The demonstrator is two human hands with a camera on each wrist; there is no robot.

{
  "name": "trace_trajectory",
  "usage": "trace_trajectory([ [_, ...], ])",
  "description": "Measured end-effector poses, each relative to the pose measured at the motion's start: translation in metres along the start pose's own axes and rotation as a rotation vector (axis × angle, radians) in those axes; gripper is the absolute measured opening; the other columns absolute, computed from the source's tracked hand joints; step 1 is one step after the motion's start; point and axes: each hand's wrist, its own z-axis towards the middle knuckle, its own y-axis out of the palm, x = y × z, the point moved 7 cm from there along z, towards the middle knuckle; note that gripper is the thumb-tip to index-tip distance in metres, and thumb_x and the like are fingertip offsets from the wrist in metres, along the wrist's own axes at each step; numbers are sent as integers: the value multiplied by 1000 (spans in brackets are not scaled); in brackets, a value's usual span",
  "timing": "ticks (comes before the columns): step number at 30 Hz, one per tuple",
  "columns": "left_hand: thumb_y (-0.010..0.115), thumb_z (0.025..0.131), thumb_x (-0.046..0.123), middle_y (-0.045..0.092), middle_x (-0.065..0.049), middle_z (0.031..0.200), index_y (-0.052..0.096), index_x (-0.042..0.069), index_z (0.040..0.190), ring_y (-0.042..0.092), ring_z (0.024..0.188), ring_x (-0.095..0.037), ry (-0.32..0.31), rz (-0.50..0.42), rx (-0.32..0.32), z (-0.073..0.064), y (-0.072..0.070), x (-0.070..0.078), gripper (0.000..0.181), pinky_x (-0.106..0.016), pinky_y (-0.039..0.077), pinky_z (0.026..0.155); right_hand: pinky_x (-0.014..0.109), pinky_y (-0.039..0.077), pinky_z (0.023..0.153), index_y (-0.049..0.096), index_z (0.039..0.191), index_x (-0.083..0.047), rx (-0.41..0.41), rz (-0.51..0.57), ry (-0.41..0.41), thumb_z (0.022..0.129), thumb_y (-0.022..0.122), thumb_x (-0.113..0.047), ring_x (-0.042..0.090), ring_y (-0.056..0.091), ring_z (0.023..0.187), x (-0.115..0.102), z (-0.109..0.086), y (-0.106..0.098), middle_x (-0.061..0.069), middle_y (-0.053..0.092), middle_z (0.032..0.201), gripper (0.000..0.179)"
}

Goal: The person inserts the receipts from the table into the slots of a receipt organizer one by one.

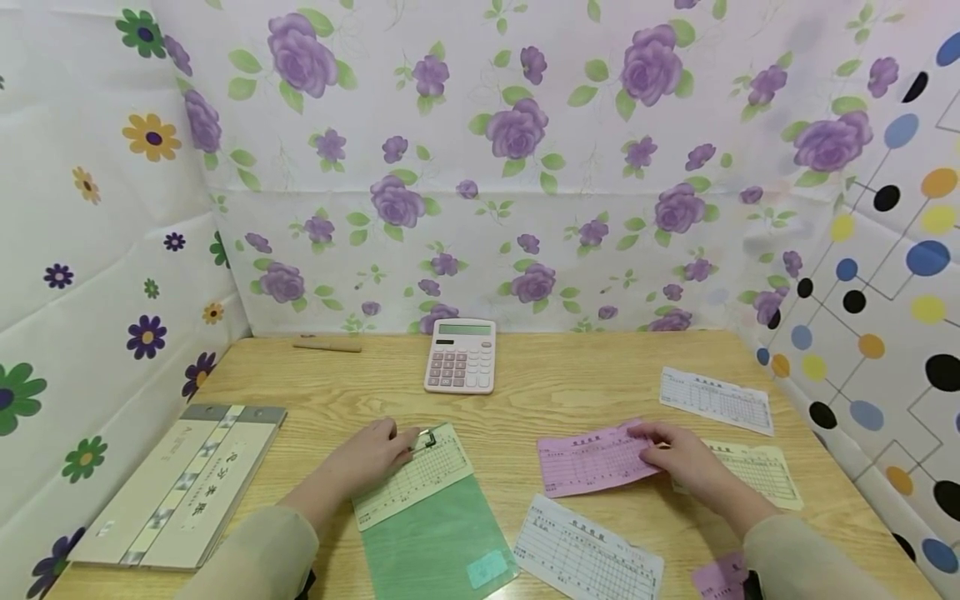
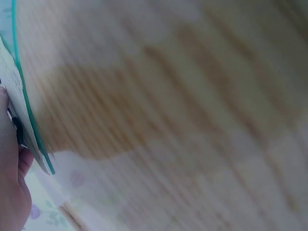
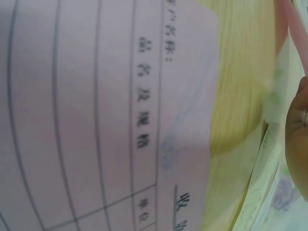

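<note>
My left hand [image 1: 369, 454] is at the top of a green clipboard [image 1: 438, 533], its thumb and fingers pinching the board by the metal clip [image 1: 427, 438]. A pale yellow receipt slip [image 1: 412, 487] lies along the upper part of the board, under the clip. In the left wrist view, the left hand [image 2: 13, 163] shows at the edge beside the board. My right hand [image 1: 686, 462] pinches the right end of a pink receipt slip [image 1: 592, 460], which is raised and slightly bent. That slip is just right of the clipboard.
White receipts lie at the front [image 1: 588, 550] and back right [image 1: 716, 400]. A yellow receipt [image 1: 761, 475] and another pink one [image 1: 720, 577] are by my right arm. A calculator [image 1: 461, 357] and a brown stick-like object [image 1: 327, 344] sit at the back, bound folders [image 1: 180, 492] on the left.
</note>
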Motion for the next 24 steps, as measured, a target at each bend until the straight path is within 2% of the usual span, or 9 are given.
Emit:
trace_trajectory([
  [5,57,95,25,43,1,85,52,10,133,37,69,-10,-5,-11,-3,1,0,-1,41,-25,37,61,36,45,85,57,128,-11,-3,39,-24,90,60,-20,28,48,112,-7,1,-2,17,49,131,39],
  [13,58,94,25,43,1,85,52,10,133,36,69,-10,-6,-18,1,1,1,-3,42,-25,37,60,36,44,86,55,131,-18,-3,72,-91,90,62,-35,27,48,113,-21,10,-6,11,48,133,46],
  [20,57,94,25,43,1,85,52,10,133,36,69,-10,-14,-27,-25,1,1,-2,41,-25,36,60,33,47,82,59,128,-16,-43,129,-127,88,65,-31,27,50,112,-43,19,14,12,48,134,43],
  [24,57,95,25,42,1,85,52,10,133,36,69,-10,-17,-40,-34,1,1,-2,42,-24,35,59,32,47,78,61,125,-17,-82,154,-142,88,66,-26,23,52,103,-56,24,34,9,52,130,38],
])
